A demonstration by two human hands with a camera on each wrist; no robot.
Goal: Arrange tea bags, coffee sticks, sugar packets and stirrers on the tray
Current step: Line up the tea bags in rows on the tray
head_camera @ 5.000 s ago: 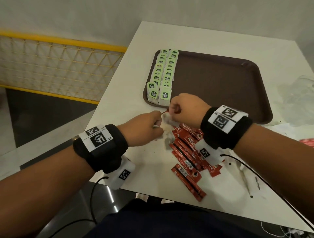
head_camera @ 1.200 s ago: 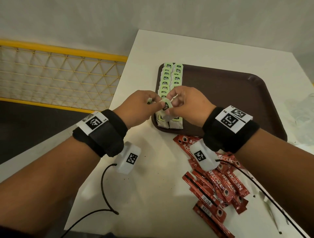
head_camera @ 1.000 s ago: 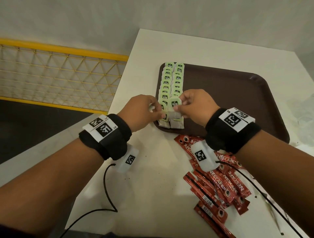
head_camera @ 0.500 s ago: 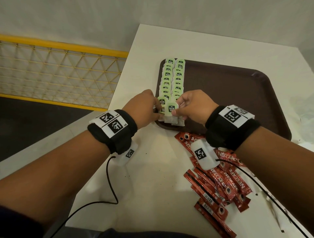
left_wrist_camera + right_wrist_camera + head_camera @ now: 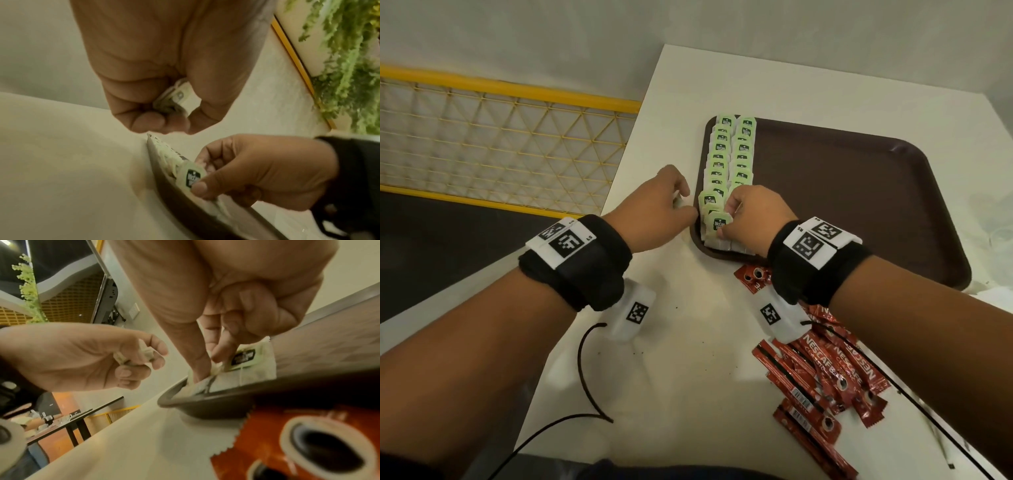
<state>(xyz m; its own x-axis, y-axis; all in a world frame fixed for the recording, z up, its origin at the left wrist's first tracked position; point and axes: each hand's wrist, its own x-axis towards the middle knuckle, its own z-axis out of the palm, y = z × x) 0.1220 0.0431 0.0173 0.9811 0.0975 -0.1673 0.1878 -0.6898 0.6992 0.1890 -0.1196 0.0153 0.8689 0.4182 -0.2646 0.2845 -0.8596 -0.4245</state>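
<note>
Two rows of green-tagged tea bags (image 5: pixel 729 161) run along the left edge of the brown tray (image 5: pixel 859 205), from its far corner to its near-left corner. At the near end of those rows the right hand (image 5: pixel 753 219) pinches one tea bag (image 5: pixel 717 224) by its tag between thumb and forefinger, the bag lying on the tray floor beneath the fingertips. The left hand (image 5: pixel 654 209) hovers just left of the tray rim, over the white table (image 5: pixel 681 359), fingers curled round a small bundle of spare tea bags (image 5: pixel 176 99) tucked in the palm. Near and right of the tray, red coffee sticks (image 5: pixel 825 370) lie scattered on the table, one touching the tray's near rim.
</note>
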